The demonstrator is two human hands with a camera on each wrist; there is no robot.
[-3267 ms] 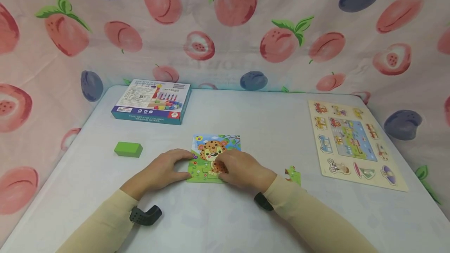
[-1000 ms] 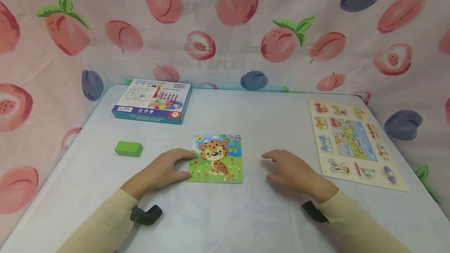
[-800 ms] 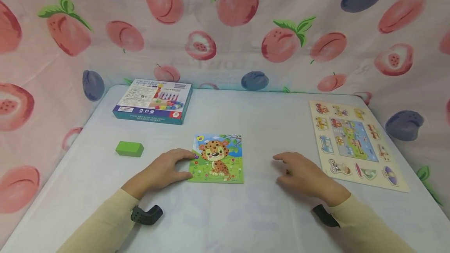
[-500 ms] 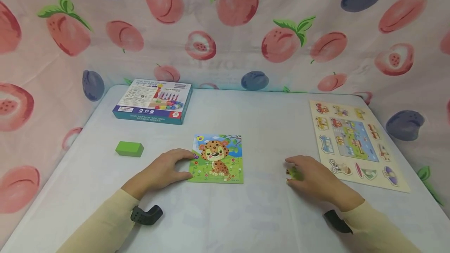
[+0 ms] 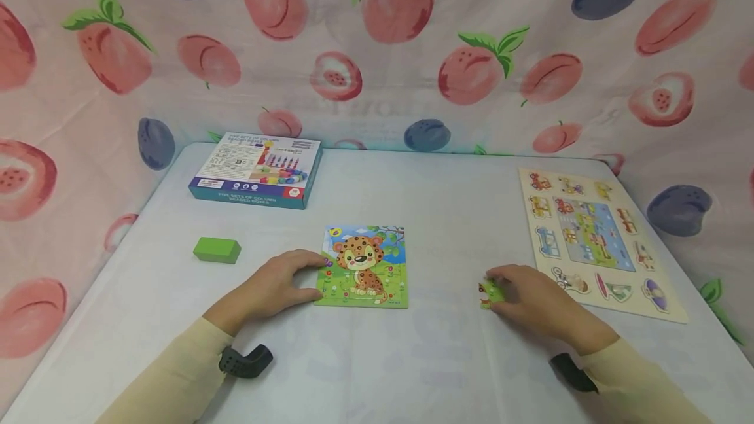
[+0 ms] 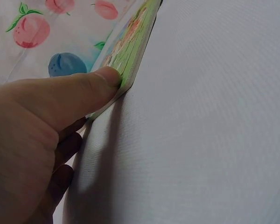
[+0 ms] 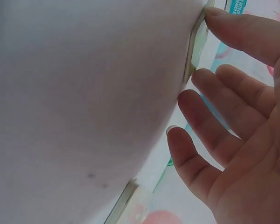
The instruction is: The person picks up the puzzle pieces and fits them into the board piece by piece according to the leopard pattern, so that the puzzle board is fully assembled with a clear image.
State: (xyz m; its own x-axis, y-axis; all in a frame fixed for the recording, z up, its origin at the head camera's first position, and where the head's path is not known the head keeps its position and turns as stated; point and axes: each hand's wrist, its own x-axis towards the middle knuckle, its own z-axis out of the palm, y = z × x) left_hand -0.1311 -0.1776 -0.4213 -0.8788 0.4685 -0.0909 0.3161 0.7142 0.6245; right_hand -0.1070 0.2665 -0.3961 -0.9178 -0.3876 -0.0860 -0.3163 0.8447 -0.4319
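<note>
A small jigsaw puzzle with a cartoon leopard [image 5: 368,260] lies flat in the middle of the table. At its left edge rests my left hand [image 5: 268,286], the index fingertip and thumb touching it at two separate spots. In the left wrist view the thumb presses on a corner of the leopard puzzle [image 6: 130,51]. Off to the right, my right hand [image 5: 538,303] pinches a loose green puzzle piece [image 5: 491,292] by its far and near sides. The right wrist view shows the puzzle piece [image 7: 199,46] edge-on between thumb and index finger; the remaining fingers stay apart from it.
A green block [image 5: 216,250] lies left of the left hand. Behind it sits a flat toy box [image 5: 253,170]. On the right, a wooden vehicle puzzle board [image 5: 595,241] lies just beyond the right hand. Fruit-patterned cloth [image 5: 389,38] hangs behind the white table [image 5: 412,371].
My right hand has left the leopard puzzle's lower right and moved right to the loose piece, its thumb and index finger closing round it. The left hand has stayed put.
</note>
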